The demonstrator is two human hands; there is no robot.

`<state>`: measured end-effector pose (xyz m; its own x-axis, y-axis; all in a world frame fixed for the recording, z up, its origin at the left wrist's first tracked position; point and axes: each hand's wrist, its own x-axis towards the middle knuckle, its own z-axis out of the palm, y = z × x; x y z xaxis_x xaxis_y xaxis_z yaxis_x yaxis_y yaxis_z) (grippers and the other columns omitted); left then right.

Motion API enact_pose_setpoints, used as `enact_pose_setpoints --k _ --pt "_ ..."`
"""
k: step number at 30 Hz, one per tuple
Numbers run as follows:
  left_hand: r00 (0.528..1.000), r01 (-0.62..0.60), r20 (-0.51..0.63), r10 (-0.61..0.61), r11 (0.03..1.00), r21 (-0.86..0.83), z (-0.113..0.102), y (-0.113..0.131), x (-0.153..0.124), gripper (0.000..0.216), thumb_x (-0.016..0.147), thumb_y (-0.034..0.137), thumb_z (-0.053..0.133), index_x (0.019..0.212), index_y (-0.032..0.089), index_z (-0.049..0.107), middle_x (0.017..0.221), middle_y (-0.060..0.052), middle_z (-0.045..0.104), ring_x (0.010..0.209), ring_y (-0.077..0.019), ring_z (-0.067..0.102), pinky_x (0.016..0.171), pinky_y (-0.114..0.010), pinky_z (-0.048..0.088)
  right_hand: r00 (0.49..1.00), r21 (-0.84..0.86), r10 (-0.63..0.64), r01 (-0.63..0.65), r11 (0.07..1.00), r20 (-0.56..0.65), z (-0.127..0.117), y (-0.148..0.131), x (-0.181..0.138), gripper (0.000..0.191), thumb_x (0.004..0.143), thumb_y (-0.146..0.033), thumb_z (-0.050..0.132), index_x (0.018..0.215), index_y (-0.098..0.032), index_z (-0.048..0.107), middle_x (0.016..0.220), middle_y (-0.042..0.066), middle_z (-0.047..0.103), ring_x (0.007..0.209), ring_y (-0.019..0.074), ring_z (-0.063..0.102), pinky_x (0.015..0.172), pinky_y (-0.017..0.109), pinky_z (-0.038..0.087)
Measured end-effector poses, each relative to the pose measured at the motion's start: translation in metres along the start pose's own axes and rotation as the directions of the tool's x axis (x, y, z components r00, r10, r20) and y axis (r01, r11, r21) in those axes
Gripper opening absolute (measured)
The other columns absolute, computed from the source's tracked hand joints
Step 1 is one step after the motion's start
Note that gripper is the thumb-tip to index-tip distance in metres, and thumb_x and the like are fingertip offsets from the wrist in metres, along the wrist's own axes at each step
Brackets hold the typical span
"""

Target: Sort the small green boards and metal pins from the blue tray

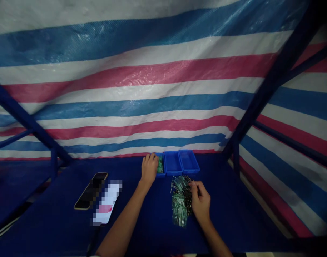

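My left hand (149,167) reaches over the leftmost blue tray (160,175), its fingers curled down at the tray's left side; their tips are hidden. Small green pieces (160,164) lie in that tray. On the table, a pile mixes thin metal pins or screws (176,182), dark brassy small parts (189,207) and clear packets with green contents (179,210). At the pile's right edge is my right hand (201,200), thumb and fingers pinched together. What lies between those fingertips is too small to make out.
Two more blue trays, a middle one (173,162) and a right one (188,161), stand in the row. A dark phone (85,194) and a lit phone (107,205) lie on the blue table (152,228) at left. Behind hangs a striped tarp (142,107) between blue frame bars (259,96).
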<state>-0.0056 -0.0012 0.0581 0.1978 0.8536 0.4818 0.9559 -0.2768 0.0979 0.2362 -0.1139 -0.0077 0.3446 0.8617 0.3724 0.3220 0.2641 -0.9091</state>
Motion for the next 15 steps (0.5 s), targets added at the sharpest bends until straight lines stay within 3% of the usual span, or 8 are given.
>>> enact_pose_setpoints --k 3,8,12,15 --pt "0.996 0.017 0.09 -0.023 0.998 0.064 0.002 0.004 0.0 0.021 0.105 0.022 0.055 0.107 0.021 0.076 0.12 -0.012 0.073 0.113 -0.0327 0.056 0.088 -0.045 0.044 1.0 -0.009 0.007 -0.007 1.0 -0.023 -0.001 -0.001 0.0 0.037 0.106 -0.051 0.054 0.093 -0.02 0.069 0.074 -0.001 0.061 0.066 0.0166 0.057 0.064 0.027 0.043" --pt "0.993 -0.03 0.11 0.034 0.999 -0.035 0.002 0.003 -0.001 0.025 0.108 0.028 0.052 0.112 0.024 0.076 0.119 -0.009 0.077 0.117 -0.0331 0.057 0.092 -0.047 0.042 0.999 -0.037 -0.048 0.048 0.998 -0.007 -0.001 -0.003 -0.003 0.032 0.108 -0.046 0.053 0.095 -0.021 0.069 0.076 0.0 0.064 0.068 0.0172 0.06 0.066 0.028 0.045" --pt "0.999 -0.035 0.017 0.038 0.986 -0.161 -0.005 0.004 -0.011 0.027 0.108 0.027 0.052 0.127 0.025 0.072 0.133 -0.008 0.073 0.124 -0.0313 0.057 0.096 -0.047 0.044 0.969 -0.131 -0.247 0.249 0.96 0.026 -0.004 -0.007 -0.004 0.024 0.108 -0.038 0.054 0.101 -0.022 0.07 0.085 0.003 0.07 0.077 0.0198 0.065 0.076 0.032 0.048" --pt "0.995 -0.046 -0.099 0.019 0.959 -0.28 -0.015 0.014 -0.033 0.03 0.11 0.024 0.048 0.13 0.026 0.07 0.134 -0.008 0.071 0.122 -0.0269 0.061 0.096 -0.044 0.046 0.937 -0.319 -0.326 0.35 0.881 0.128 -0.005 -0.012 0.004 0.023 0.107 -0.041 0.058 0.113 -0.023 0.071 0.095 0.006 0.073 0.086 0.0243 0.065 0.083 0.039 0.046"
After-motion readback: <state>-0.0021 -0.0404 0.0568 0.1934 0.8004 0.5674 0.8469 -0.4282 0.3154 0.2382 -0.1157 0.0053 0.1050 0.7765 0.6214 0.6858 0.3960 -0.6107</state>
